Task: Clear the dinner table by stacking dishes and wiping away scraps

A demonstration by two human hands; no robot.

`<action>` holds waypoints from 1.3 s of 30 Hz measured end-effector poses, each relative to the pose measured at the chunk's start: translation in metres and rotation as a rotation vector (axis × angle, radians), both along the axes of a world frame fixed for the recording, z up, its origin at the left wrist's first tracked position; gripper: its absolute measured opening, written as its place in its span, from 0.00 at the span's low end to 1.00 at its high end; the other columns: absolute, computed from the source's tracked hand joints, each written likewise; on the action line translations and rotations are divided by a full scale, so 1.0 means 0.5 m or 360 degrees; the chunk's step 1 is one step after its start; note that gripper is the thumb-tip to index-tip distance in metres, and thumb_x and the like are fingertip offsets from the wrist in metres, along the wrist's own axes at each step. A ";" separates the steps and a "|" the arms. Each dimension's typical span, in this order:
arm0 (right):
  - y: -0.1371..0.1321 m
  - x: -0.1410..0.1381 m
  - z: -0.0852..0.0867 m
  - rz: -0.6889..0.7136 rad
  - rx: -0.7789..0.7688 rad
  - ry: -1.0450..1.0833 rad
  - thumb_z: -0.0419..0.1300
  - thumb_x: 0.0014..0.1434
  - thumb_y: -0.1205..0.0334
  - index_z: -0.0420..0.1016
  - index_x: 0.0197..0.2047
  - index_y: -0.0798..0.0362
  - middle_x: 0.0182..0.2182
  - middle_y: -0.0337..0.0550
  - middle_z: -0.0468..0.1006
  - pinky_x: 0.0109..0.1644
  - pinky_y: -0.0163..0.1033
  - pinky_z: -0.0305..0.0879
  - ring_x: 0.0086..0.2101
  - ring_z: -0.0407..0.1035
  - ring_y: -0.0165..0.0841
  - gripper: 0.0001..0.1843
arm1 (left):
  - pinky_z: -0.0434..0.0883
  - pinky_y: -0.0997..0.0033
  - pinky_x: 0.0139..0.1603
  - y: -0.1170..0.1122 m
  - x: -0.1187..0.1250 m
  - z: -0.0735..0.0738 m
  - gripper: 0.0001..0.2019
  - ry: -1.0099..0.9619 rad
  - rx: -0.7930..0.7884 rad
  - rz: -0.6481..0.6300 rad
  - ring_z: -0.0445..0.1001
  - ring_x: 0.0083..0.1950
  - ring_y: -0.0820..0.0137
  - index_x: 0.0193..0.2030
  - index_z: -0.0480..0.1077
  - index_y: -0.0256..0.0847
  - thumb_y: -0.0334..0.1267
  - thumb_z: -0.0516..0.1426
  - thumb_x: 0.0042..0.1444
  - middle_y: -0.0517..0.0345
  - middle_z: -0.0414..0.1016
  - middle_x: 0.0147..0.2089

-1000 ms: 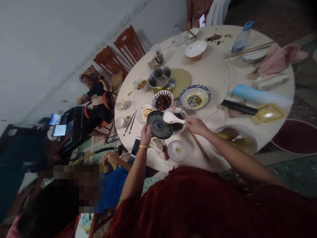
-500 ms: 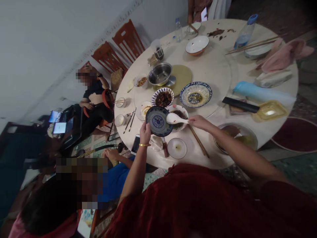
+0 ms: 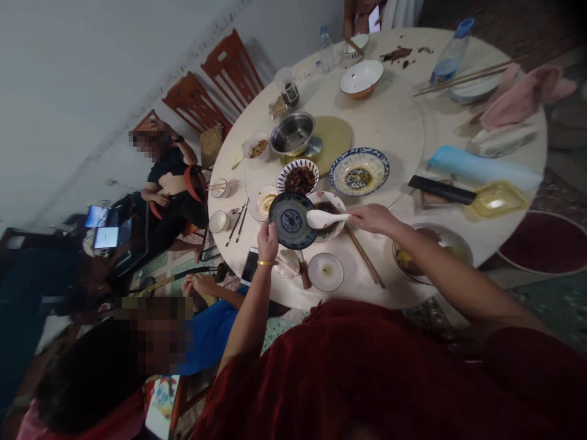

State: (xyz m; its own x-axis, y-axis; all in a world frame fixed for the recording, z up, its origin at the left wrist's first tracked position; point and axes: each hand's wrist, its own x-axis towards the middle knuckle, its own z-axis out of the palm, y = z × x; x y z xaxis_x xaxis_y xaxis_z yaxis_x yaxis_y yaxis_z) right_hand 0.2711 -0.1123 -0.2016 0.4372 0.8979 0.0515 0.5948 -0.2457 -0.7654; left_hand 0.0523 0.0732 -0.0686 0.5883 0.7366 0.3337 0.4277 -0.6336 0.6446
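Observation:
My left hand (image 3: 268,242) grips the near edge of a dark plate (image 3: 290,222) with a blue pattern, held tilted above the table. A white spoon (image 3: 324,219) is in my right hand (image 3: 370,218), its bowl at the plate's right edge. Under the spoon stands a bowl with a red-dotted rim (image 3: 338,201), partly hidden, with dark food inside. Behind the plate is a striped bowl (image 3: 299,177) of dark food. A small white dish (image 3: 326,272) lies nearer to me, with wooden chopsticks (image 3: 365,256) on its right.
The round table (image 3: 398,134) carries a steel basin (image 3: 292,133), a blue-patterned bowl (image 3: 359,172), a black-handled yellow scoop (image 3: 498,200), a bottle (image 3: 453,52) and a pink cloth (image 3: 523,101). A phone (image 3: 250,267) lies at the near left edge. People sit at the left.
The view has shifted slightly, so the table appears a little higher and further left. Both hands keep hold of the plate and spoon, almost unmoved.

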 end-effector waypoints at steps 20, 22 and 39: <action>0.015 -0.041 0.000 -0.0038 0.0104 0.0052 0.47 0.63 0.55 0.75 0.54 0.42 0.44 0.40 0.80 0.38 0.34 0.58 0.42 0.73 0.35 0.21 | 0.69 0.76 0.23 -0.011 0.018 0.004 0.18 0.0013 -0.0347 0.0256 0.67 0.24 0.74 0.47 0.72 0.36 0.46 0.53 0.57 0.59 0.71 0.28; 0.015 -0.051 -0.001 -0.0042 0.0071 0.0041 0.47 0.63 0.56 0.76 0.52 0.44 0.43 0.42 0.81 0.37 0.34 0.59 0.41 0.73 0.36 0.21 | 0.67 0.77 0.19 -0.017 0.019 0.011 0.18 0.0029 -0.0426 0.0280 0.64 0.21 0.76 0.49 0.71 0.37 0.46 0.53 0.56 0.62 0.68 0.25; 0.005 -0.045 -0.014 -0.0214 -0.0091 0.0122 0.47 0.61 0.58 0.79 0.45 0.48 0.41 0.44 0.81 0.35 0.34 0.58 0.38 0.72 0.35 0.20 | 0.67 0.77 0.19 -0.026 0.000 0.027 0.19 0.0053 -0.0378 0.0303 0.64 0.20 0.76 0.48 0.71 0.36 0.47 0.54 0.55 0.64 0.64 0.23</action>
State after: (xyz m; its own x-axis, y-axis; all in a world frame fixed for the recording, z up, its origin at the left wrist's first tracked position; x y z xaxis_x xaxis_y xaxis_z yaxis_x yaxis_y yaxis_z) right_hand 0.2484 -0.1096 -0.2084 0.5542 0.8316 -0.0360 0.4939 -0.3634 -0.7899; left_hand 0.0524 0.0604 -0.0551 0.4401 0.8897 0.1216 0.5478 -0.3733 0.7487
